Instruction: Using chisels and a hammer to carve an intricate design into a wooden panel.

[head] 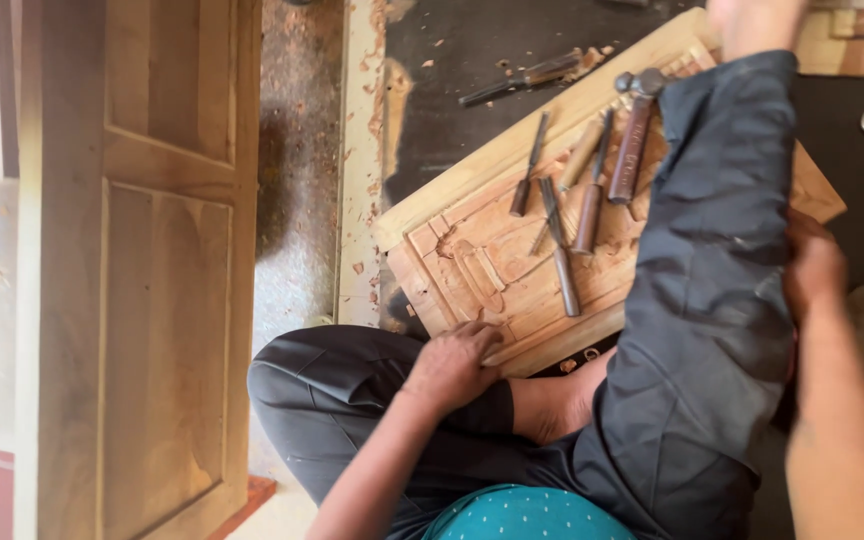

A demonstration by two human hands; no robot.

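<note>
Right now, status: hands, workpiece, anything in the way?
Left hand flat on carved wooden panel edge. Right hand blurred beside raised knee, grip unclear. Chisels and mallet lie on the panel.

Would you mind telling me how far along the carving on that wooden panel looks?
Done: the carved panel already shows raised relief shapes, and wood chips litter the floor. In hand: the left hand rests on the panel's near edge; the right hand holds no tool. Left: chisels and a mallet lie on the panel, unused.
</note>
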